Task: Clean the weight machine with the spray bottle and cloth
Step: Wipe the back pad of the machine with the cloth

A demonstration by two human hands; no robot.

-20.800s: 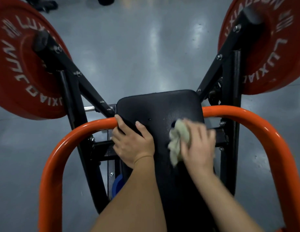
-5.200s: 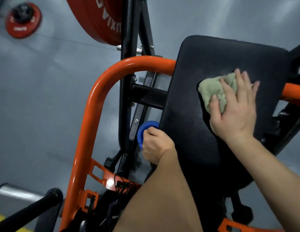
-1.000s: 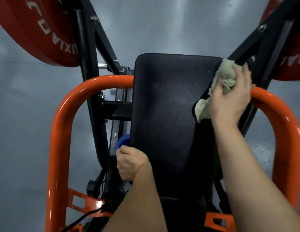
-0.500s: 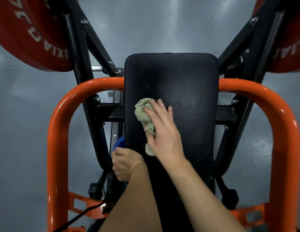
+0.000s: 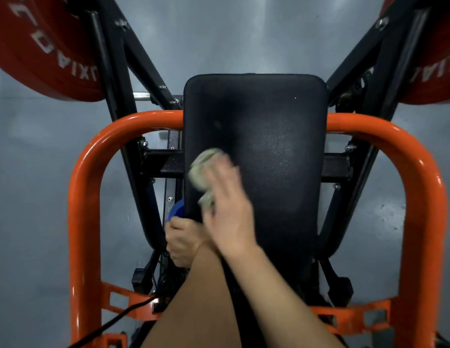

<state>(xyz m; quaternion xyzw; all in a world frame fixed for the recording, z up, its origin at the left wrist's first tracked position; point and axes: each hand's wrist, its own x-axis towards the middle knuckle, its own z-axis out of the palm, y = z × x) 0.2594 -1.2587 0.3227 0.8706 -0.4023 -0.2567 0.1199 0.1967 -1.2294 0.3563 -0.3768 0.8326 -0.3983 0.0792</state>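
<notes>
The weight machine's black padded rest was mid-wipe at frame centre, right hand gripping a pale green cloth, left hand closed around a blue object; its right side likely came next.

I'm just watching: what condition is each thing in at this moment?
cloth: bunched, pressed on the pad's left edge, blurred.
right hand: gripping the cloth.
left hand: closed beside the pad, on something blue.
black pad: mostly uncovered, faint sheen.
red plates: mounted on the machine's arms.
</notes>
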